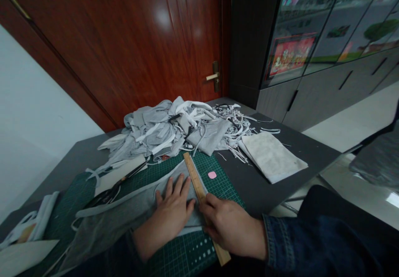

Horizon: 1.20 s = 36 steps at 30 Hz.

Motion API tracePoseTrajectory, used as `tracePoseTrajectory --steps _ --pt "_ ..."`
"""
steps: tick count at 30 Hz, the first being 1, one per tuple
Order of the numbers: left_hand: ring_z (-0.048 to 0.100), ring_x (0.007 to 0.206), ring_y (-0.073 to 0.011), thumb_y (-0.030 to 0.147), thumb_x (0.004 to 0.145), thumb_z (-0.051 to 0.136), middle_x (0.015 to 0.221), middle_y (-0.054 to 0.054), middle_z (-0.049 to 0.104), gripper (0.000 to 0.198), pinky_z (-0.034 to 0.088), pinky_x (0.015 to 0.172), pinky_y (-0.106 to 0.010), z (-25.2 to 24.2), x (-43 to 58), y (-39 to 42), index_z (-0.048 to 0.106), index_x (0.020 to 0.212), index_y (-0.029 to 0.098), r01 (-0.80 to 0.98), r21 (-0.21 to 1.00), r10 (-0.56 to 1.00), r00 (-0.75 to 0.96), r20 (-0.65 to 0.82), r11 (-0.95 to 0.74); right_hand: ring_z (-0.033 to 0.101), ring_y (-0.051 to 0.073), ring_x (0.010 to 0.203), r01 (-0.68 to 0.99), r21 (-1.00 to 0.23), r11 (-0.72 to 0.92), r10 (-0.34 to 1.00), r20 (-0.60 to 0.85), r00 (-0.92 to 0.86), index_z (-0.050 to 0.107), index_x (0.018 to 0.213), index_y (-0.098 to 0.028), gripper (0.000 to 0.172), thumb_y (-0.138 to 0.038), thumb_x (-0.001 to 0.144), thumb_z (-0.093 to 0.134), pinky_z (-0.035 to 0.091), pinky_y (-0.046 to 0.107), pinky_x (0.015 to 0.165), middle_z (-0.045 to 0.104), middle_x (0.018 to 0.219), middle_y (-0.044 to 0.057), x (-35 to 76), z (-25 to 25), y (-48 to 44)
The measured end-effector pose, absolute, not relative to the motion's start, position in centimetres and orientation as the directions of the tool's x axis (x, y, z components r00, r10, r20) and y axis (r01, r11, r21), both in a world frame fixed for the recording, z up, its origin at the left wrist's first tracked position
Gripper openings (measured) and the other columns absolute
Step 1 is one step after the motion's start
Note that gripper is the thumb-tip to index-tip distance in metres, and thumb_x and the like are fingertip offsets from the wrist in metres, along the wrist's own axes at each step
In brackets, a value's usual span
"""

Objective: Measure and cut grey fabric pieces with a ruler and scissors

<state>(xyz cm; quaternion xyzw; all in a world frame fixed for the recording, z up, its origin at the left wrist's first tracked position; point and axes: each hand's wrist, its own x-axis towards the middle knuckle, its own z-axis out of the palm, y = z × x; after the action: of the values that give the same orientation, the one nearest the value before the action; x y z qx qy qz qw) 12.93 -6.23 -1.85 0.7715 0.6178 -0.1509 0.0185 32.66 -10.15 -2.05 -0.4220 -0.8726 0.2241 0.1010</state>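
Observation:
A grey piece of fabric (pixel 124 216) with a pale edge band lies across a green cutting mat (pixel 218 210). My left hand (pixel 173 206) rests flat on it, fingers spread. Over the fabric's right end runs a wooden ruler (pixel 193 173), slanting from the pile toward the mat's near edge. My right hand (pixel 229 223) grips the ruler along its lower half, with the thumb side near the fabric. To the right of the ruler sits a small pink tailor's chalk (pixel 212 175). Black-handled scissors (pixel 112 192) lie left of the fabric, partly over a cream strip.
A heap of grey fabric scraps (pixel 156 123) and cords (pixel 237 123) covers the back of the dark table (pixel 249 189). Folded off-white cloth (pixel 274 156) lies at the right. Rolled white material (pixel 43 214) sits at the left edge. Beyond stands a brown door (pixel 140 40).

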Motion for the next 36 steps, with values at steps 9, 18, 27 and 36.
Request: tracePoseTrajectory --steps 9,18,27,36 --pt "0.015 0.162 -0.0462 0.033 0.104 0.043 0.179 -0.011 0.014 0.072 0.033 0.117 -0.075 -0.3 13.1 -5.8 0.020 0.172 0.028 0.972 -0.072 0.925 0.190 -0.329 -0.225 0.071 0.029 0.107 0.695 -0.509 0.507 0.795 -0.035 -0.605 0.066 0.128 -0.014 0.035 -0.024 0.094 0.068 0.061 0.037 0.092 0.063 0.128 0.013 32.9 -1.9 -10.4" --pt "0.011 0.163 -0.0454 0.030 0.105 0.044 0.179 -0.009 0.013 0.066 0.026 0.119 -0.077 -2.2 13.0 -6.8 0.027 0.169 0.035 0.963 -0.124 0.953 0.206 -0.222 -0.237 0.071 0.029 0.107 0.677 -0.547 0.492 0.775 -0.077 -0.627 0.065 0.131 -0.013 0.041 -0.020 0.091 0.070 0.061 0.037 0.094 0.061 0.132 0.015 33.5 -1.5 -10.1" --pt "0.009 0.162 -0.0469 0.030 0.104 0.043 0.180 -0.008 0.011 0.068 0.026 0.118 -0.078 -2.9 12.8 -6.7 0.026 0.169 0.038 0.963 -0.111 0.955 0.222 -0.198 -0.247 0.068 0.027 0.110 0.635 -0.587 0.502 0.773 -0.026 -0.634 0.065 0.132 -0.013 0.042 -0.018 0.091 0.067 0.059 0.037 0.098 0.061 0.129 0.013 33.9 -2.3 -10.3" --pt "0.009 0.163 -0.0461 0.032 0.105 0.043 0.180 -0.009 0.011 0.068 0.024 0.119 -0.077 -2.8 12.9 -6.7 0.024 0.170 0.038 0.964 -0.116 0.954 0.209 -0.216 -0.238 0.066 0.025 0.111 0.619 -0.571 0.539 0.752 -0.003 -0.659 0.064 0.131 -0.012 0.043 -0.016 0.089 0.062 0.058 0.033 0.098 0.060 0.133 0.014 33.8 -2.6 -10.1"
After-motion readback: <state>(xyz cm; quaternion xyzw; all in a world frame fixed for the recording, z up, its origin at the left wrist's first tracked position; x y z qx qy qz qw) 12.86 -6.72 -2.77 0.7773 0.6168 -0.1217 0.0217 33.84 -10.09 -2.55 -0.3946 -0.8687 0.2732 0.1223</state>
